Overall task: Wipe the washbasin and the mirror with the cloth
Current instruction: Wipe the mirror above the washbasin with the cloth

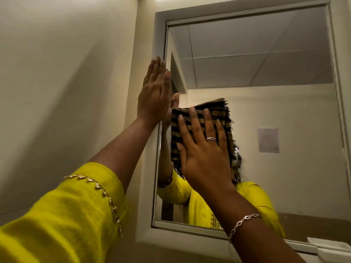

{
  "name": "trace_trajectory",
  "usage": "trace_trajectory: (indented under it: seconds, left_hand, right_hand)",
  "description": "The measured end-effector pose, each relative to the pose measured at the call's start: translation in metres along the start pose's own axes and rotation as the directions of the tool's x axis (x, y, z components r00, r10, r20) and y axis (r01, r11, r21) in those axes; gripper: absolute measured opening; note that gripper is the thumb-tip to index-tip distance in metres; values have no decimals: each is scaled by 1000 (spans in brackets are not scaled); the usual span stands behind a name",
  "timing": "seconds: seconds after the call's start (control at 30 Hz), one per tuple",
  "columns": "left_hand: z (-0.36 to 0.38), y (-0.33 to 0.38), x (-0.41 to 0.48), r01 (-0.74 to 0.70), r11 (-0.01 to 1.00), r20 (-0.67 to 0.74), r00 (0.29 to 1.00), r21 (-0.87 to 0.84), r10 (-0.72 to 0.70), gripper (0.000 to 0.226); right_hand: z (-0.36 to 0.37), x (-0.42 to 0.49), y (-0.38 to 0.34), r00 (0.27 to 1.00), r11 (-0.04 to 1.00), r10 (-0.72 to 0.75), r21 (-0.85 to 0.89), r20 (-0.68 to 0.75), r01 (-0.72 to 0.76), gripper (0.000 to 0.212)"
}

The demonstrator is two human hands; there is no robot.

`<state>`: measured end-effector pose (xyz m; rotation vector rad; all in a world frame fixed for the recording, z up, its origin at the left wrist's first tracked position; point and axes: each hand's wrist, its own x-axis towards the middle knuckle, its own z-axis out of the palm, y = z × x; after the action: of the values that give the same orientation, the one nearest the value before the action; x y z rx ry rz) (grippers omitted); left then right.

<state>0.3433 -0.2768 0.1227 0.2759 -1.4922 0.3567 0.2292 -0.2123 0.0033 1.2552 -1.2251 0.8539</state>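
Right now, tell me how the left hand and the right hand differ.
The left hand lies bare against the mirror frame; the right hand presses the striped cloth against the mirror. The left hand's fingers lie together; the right hand's are spread. The right hand wears a ring; none shows on the left hand. Both are flat, fingers pointing up.

Coarse woven cloth point(218, 108) with frayed edges; glossy, smooth glass mirror point(266, 63) in a matt, smooth frame point(160, 35); matt wall point(57, 73); soft woven sleeve point(66, 215); shiny metal bracelet point(245, 222).
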Motion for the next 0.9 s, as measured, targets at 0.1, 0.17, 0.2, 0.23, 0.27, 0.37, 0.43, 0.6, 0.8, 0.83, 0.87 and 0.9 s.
trace_trajectory:
  seconds: [0.1,0.17,0.2,0.23,0.27,0.37,0.43,0.6,0.8,0.83,0.87,0.9]
  left_hand:
    - [2,-5,1,-19,998,6,1000,55,18,52]
    - [5,-13,0,-73,982,17,997,173,71,52]
    - [5,-15,0,-106,968,26,994,226,103,54]
    - [3,-12,-1,-114,963,31,993,243,110,58]
    - [1,-6,-3,-116,965,30,993,234,113,64]
    - [-4,13,-8,-158,970,47,987,186,152,87]
    - [-4,14,-8,-128,980,45,992,152,122,82]
    - [1,-5,-12,-38,990,19,999,139,36,57]
    - [1,-3,-35,-16,992,-3,1000,125,17,54]
    - [1,-1,-40,-3,993,-14,1000,121,4,54]
    - [1,0,-45,11,993,-24,1000,117,-9,54]
    - [1,1,-50,26,994,-34,999,109,-22,54]
  right_hand:
    - [-6,-6,22,1000,999,0,-32,7,0,55]
    - [-11,-9,36,1000,999,3,-44,7,-3,55]
    - [-14,-11,43,1000,999,9,-43,2,-9,55]
    - [-16,-13,50,1000,999,14,-42,-5,-14,55]
    - [-19,-16,59,1000,999,20,-49,-11,-21,55]
    - [-28,-22,86,999,996,38,-79,-21,-40,55]
    - [-34,-26,102,999,994,51,-95,-18,-53,55]
    - [-45,-32,138,994,984,102,-142,-31,-105,55]
    - [-53,-33,165,984,971,163,-167,-76,-173,55]
    - [-54,-33,167,982,969,173,-167,-81,-184,55]
    - [-54,-33,167,980,967,180,-167,-86,-193,55]
    - [-54,-34,168,978,964,189,-170,-93,-202,55]
